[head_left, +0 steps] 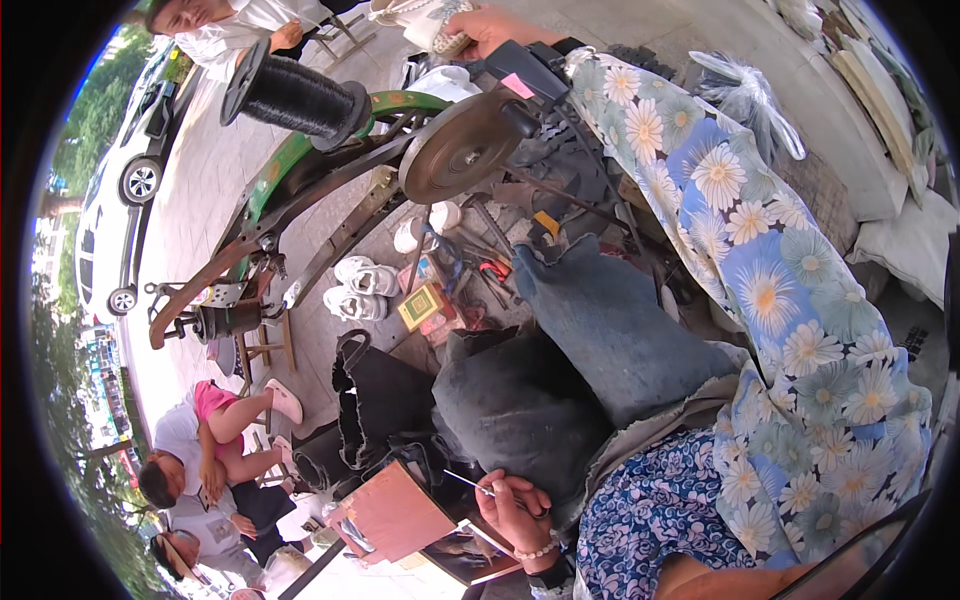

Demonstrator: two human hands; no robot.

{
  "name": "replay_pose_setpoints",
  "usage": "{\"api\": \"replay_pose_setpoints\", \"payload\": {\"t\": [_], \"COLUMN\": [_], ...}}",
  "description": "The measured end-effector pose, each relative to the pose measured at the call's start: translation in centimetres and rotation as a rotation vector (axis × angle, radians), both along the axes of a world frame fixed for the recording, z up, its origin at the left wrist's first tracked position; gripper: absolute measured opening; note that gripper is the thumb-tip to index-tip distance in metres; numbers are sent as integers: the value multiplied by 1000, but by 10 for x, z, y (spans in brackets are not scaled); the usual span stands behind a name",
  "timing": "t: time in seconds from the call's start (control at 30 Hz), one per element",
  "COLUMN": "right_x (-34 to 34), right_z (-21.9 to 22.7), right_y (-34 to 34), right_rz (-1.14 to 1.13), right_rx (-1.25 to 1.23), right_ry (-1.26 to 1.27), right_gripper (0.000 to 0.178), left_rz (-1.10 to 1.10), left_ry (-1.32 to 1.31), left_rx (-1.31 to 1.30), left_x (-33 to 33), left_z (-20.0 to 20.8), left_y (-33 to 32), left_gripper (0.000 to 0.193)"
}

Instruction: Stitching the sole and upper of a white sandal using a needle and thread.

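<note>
The head view is tilted, with the street at its left side. My right hand [490, 32], at the end of a floral sleeve [760, 250], grips a white woven shoe [425, 18] partly cut off by the top edge. Low in the view, my left hand [515, 512], with a beaded bracelet, is closed around a slim metal tool [468, 483]. The tool's shaft points away from my fingers; its exact kind is unclear. Worn blue-grey cloth or leather [620, 340] covers my lap beside that hand. A brown-covered box or board [392, 510] lies near it.
A green-framed shoe-stitching machine [285, 165] with a large wheel [470, 145] and black thread spool [300, 95] stands ahead. White shoes [360, 288], a yellow box [420, 306] and red-handled pliers [495, 270] lie on the ground. People sit nearby; a white car [120, 180] is beyond.
</note>
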State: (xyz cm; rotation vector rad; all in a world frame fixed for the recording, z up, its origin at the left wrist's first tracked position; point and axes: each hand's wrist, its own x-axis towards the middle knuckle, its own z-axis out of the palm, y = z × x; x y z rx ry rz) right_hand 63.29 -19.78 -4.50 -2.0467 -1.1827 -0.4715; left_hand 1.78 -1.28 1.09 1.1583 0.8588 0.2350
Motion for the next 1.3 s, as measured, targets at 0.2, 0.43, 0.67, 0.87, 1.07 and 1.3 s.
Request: {"api": "replay_pose_setpoints", "payload": {"t": [0.2, 0.43, 0.67, 0.87, 1.07, 1.3], "right_x": [-143, -325, -431, -420, -396, -387], "right_z": [67, 57, 33, 62, 71, 55], "right_y": [-44, -87, -83, -85, -41, 18], "right_rz": [35, 220, 250, 398, 434, 539], "right_rx": [1150, 1413, 1170, 515, 419, 268], "right_ry": [1138, 1408, 1574, 1405, 1430, 1485], "right_gripper": [37, 46, 51, 46, 44, 47], "left_rz": [-44, -29, -55, -86, -171, -356], "left_ry": [-109, -219, -365, -451, -370, -279], "left_rx": [-56, -52, -11, 2, 21, 171], "left_x": [-7, -16, -7, -14, -5, 10], "left_z": [-11, -26, -19, -12, -10, -12], "left_y": [2, 9, 1, 27, 21, -4], "left_gripper": [16, 20, 24, 22, 18, 22]}}
